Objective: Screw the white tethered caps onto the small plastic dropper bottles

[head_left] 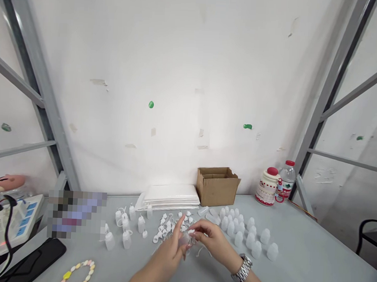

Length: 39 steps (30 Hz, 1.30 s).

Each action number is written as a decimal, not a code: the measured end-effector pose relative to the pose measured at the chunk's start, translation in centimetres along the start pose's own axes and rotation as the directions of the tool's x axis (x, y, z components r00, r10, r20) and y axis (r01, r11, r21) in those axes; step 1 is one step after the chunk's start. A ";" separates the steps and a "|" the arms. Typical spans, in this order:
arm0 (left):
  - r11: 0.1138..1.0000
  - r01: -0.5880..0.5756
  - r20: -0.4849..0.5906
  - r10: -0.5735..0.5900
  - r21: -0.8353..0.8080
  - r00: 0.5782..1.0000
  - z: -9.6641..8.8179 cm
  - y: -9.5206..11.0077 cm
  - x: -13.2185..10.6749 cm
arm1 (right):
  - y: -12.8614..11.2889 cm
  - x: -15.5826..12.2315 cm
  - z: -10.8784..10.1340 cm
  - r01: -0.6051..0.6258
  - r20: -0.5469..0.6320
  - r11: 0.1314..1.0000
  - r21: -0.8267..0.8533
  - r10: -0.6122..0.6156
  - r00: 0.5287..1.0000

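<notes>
In the head view my left hand [170,250] is closed around a small translucent plastic bottle [184,240]. My right hand [211,239], with a metal watch on its wrist, pinches a white cap [191,231] at the top of that bottle. The fingers partly hide where the two meet. Beyond my left hand lies a heap of loose white caps [165,228], some with thin straps. Several capped bottles [127,239] stand to the left. On the right, several translucent bottles [256,249] rest with rounded ends up.
At the back are a stack of white sheets [169,196] and an open cardboard box [219,191]. A white-and-red jar [267,188] and a plastic water bottle [286,180] stand back right. A black phone [32,261] and a beaded bracelet [88,274] lie front left.
</notes>
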<state>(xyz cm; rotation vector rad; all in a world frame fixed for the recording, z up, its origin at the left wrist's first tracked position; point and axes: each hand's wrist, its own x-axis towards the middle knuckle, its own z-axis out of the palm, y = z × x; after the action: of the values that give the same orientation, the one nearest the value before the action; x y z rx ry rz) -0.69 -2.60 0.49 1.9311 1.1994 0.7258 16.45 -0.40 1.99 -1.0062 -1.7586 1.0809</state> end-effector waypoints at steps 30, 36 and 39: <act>0.978 0.124 -0.006 -0.125 0.167 0.992 0.3 0.5 0.0 | 1.3 -0.2 2.2 -0.056 -0.117 0.974 -0.220 0.031 0.993; 0.980 0.108 0.093 -0.094 -0.167 0.991 -0.4 0.6 0.1 | -0.4 -0.4 0.1 0.085 0.045 0.979 -0.185 -0.078 0.996; 0.977 0.099 0.101 -0.081 -0.190 0.992 -0.2 0.2 0.1 | -0.3 -0.5 0.2 0.081 0.057 0.971 -0.226 -0.070 0.996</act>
<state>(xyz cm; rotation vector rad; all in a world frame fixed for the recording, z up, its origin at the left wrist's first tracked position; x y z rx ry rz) -0.73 -2.46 0.80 1.7193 1.1096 0.6722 16.35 -0.99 2.07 -1.0482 -1.9778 0.8763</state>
